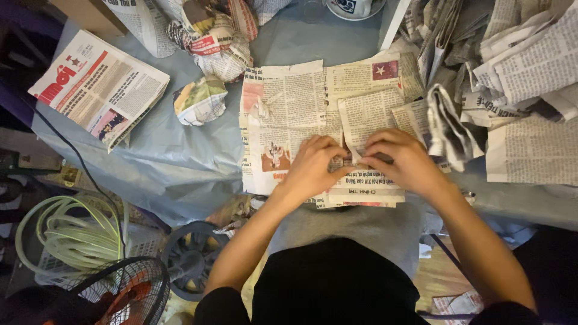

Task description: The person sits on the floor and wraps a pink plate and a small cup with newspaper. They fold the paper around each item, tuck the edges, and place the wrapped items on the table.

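Pressing down on a small sheet of newspaper (368, 117) near the front edge of the blue-covered table (180, 156), both hands side by side, almost touching. Left hand (313, 165) curled palm-down, fingers bent, fingertips on the sheet's lower left edge; whether pinching the paper or only pressing it, cannot tell. Right hand (404, 161) likewise curled, knuckles up, fingertips tucked at a fold (360, 153) in the sheet just beside the left hand, seemingly nipping that fold, though hidden under the fingers. Lying beneath the small sheet, a larger spread of flat newspaper pages (283, 114), overlapping, reaching the table's near edge in front of the body.

Sitting well to the left on the cloth, a folded newspaper with a red masthead (99, 87). Between that and the flat pages, a small crumpled paper ball (200, 99); above it, a larger crumpled wad (217, 36). Heaped at the right, a loose pile of rumpled newspaper (512, 66), with one pleated strip (448, 129) just beside the right hand. Standing at the top edge, part of a white cup with blue pattern (355, 7). Down on the floor at the left: a coil of pale green hose (66, 238), a black fan cage (120, 292) and a grey wheel-like part (189, 259).
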`<state>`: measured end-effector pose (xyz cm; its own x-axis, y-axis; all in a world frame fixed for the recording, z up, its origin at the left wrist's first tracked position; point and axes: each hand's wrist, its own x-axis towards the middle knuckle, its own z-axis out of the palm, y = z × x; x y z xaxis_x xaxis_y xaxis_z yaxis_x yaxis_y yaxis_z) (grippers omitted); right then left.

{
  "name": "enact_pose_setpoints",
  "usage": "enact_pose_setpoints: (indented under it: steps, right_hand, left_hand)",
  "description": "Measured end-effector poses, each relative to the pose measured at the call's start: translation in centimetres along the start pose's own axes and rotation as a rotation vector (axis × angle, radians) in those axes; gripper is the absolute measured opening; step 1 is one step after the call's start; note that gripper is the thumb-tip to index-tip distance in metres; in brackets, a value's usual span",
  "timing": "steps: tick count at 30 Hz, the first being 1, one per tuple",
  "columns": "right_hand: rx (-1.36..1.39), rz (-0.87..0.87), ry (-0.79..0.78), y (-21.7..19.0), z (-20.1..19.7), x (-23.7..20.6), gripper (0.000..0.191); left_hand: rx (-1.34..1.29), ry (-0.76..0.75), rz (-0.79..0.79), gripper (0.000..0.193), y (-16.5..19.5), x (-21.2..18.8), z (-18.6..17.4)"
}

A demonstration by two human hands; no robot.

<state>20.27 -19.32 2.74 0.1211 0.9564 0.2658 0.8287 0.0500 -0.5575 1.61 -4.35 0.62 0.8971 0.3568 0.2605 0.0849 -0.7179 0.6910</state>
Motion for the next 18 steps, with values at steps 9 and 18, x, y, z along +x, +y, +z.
enact_pose_setpoints:
  steps: [9,18]
  right_hand:
    - [0.182,0.083,-0.01,1.8,0.1,-0.5,0.017]
    - [0.773,0.229,0.456,5.4,-1.9,-1.4,0.017]
  left_hand:
    - [-0.287,0.02,-0.03,0.021,-0.2,2.9,1.5]
    - [-0.664,0.182,-0.153,0.016,-0.4,6.9,-0.7]
